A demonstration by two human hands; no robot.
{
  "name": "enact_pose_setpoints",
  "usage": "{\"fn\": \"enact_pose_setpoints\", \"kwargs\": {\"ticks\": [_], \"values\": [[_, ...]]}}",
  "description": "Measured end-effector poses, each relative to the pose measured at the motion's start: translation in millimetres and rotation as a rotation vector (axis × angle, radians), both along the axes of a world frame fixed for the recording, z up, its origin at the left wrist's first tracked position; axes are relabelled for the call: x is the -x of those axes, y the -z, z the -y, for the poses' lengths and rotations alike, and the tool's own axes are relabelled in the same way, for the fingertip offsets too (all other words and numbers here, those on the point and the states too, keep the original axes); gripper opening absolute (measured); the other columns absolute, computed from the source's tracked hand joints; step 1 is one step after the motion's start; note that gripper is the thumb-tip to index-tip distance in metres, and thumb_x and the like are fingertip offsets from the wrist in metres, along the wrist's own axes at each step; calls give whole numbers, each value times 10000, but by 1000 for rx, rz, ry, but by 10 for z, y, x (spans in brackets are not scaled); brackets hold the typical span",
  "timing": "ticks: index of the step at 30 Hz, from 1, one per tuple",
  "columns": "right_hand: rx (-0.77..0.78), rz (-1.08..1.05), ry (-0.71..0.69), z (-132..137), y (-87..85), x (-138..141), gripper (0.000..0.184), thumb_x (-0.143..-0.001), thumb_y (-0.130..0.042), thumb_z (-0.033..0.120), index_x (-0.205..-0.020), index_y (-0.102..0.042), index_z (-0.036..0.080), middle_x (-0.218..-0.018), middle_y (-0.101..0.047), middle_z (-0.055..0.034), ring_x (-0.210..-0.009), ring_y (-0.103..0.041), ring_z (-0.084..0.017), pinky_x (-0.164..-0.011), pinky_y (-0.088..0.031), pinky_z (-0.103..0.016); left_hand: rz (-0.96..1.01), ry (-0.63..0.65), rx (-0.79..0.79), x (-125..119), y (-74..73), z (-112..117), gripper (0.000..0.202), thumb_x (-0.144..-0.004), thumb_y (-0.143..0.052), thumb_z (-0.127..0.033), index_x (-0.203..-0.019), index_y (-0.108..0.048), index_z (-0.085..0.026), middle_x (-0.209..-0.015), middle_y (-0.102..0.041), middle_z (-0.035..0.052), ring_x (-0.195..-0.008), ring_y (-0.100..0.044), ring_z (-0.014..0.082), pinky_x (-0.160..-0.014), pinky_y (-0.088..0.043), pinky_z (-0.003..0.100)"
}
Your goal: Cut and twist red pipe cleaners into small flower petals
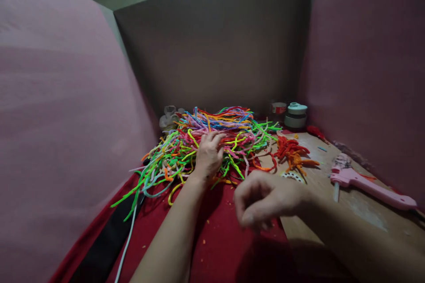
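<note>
Left hand [210,157]: at your fuzzy-stem pile [229,119], mid-frame; can't tell if fingers [216,137] grip; pulling could snag tangles.
Right hand [275,199]: fingers curled, closure unclear, lower centre-right.

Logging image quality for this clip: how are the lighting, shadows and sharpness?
Head view: dim overall, the pink wall at picture left lighter than the shaded back wall; head view: dark shadow on the red cloth below the right hand; head view: right hand softly blurred, left hand somewhat clearer.
</note>
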State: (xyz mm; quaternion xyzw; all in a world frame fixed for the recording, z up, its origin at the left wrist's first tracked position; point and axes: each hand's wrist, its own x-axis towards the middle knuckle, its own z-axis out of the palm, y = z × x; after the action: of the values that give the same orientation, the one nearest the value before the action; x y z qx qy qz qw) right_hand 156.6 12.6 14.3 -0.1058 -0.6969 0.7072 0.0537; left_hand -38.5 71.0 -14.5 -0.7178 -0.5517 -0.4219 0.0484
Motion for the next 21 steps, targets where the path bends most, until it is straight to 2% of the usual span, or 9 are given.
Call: {"fn": "enact_pose_setpoints", "kwargs": {"ticks": [3, 5, 6, 8, 10, 11, 13, 15, 21], "values": [[-46, -194, 462, -172, -157, -92, 177, -745, -614, 294, -681, -615, 129, -506, -554, 17, -381, -457, -54, -373, -349, -158, -178, -129, 59, -41, 54, 9, 345, -770, -535, -183, -1105, -600, -236, -1183, -560, 65, -1051, -444, 251, -964, -352, 406], [-162, -211, 695, -382, -200, -43, 192, -740, -617, 318, -683, -625, 134, -555, -583, -3, -411, -472, -65, -398, -370, -175, -223, -204, 89, -44, 73, 14, 341, -771, -532, -198, -1106, -594, -219, -1199, -549, 82, -1046, -432, 270, -946, -355, 424], [-280, -182, 781, -505, -201, 18, 204, -740, -613, 327, -706, -642, 128, -580, -598, -19, -435, -487, -76, -412, -381, -186, -245, -234, 101, -43, 78, 16, 330, -774, -527, -205, -1097, -596, -214, -1205, -544, 84, -1047, -426, 275, -939, -356, 426], [-641, 27, 908, -750, -165, 191, 202, -766, -553, 273, -799, -681, 119, -591, -616, -34, -479, -521, -103, -460, -408, -207, -284, -279, 116, -43, 80, 24, 319, -783, -509, -211, -1092, -592, -201, -1216, -531, 89, -1053, -414, 279, -923, -362, 422], [-1141, 383, 877, -945, -91, 388, 245, -791, -471, 186, -883, -694, 148, -726, -672, -46, -619, -596, -130, -573, -446, -218, -319, -308, 121, -46, 81, 38, 333, -795, -487, -211, -1115, -576, -185, -1214, -524, 99, -1049, -412, 279, -906, -369, 416], [-1229, 439, 891, -1015, -46, 480, 253, -787, -466, 163, -893, -695, 147, -812, -683, -73, -714, -620, -158, -636, -452, -239, -336, -318, 121, -49, 85, 45, 342, -800, -479, -210, -1130, -566, -180, -1206, -526, 101, -1043, -415, 276, -902, -371, 411], [-1325, 503, 892, -1096, 44, 623, 249, -793, -458, 151, -890, -686, 126, -940, -667, -137, -825, -631, -208, -698, -450, -282, -366, -333, 121, -57, 104, 55, 357, -807, -470, -208, -1154, -548, -179, -1190, -531, 100, -1028, -424, 267, -895, -376, 401], [-1401, 579, 863, -1120, 118, 703, 201, -773, -491, 151, -819, -682, 106, -899, -659, -175, -807, -643, -245, -691, -447, -310, -389, -342, 118, -68, 134, 54, 366, -814, -461, -206, -1173, -531, -190, -1207, -518, 93, -1025, -429, 258, -887, -382, 393], [-1567, 645, 823, -1061, 125, 667, 289, -850, -361, 149, -949, -632, 139, -946, -652, -150, -816, -639, -244, -653, -420, -298, -391, -354, 130, -89, 209, 9, 403, -812, -466, -200, -1214, -490, -211, -1261, -468, 96, -1037, -428, 254, -871, -396, 394]]}}
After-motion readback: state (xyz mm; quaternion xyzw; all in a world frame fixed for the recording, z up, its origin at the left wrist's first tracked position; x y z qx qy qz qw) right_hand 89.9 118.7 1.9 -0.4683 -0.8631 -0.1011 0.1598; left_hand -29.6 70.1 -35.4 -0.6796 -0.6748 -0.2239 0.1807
